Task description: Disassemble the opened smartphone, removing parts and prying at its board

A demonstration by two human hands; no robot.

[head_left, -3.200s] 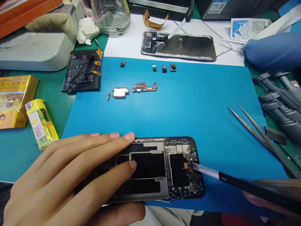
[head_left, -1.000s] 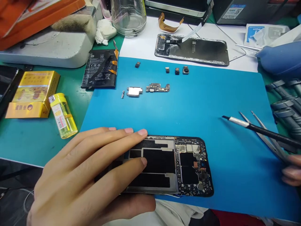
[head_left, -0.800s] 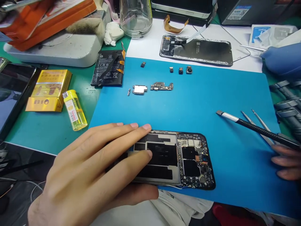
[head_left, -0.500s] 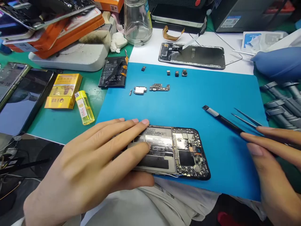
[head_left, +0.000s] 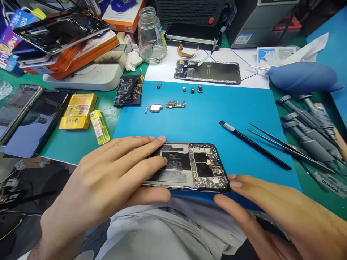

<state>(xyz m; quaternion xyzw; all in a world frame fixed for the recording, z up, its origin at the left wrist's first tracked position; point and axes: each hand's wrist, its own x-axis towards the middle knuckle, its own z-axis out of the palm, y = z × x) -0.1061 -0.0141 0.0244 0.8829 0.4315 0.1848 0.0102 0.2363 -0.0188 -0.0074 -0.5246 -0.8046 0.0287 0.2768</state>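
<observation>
On the far left we see two phones (head_left: 29, 115) lying face up, then a yellow box (head_left: 77, 110) and a yellow lighter (head_left: 100, 127) on the green bench. Our left hand (head_left: 108, 184) lies flat on the opened phone (head_left: 187, 167), fingers spread over its left half and the thumb along its near edge, pressing rather than gripping. The phone rests on the near edge of the blue mat (head_left: 217, 112). Farther back lie a battery (head_left: 129, 91) and small loose parts (head_left: 168, 105). Our right hand (head_left: 273, 216) is open, its fingertips touching the phone's near right corner, holding nothing. A black pry tool (head_left: 255, 145) and tweezers (head_left: 287, 148) lie on the mat to the right.
</observation>
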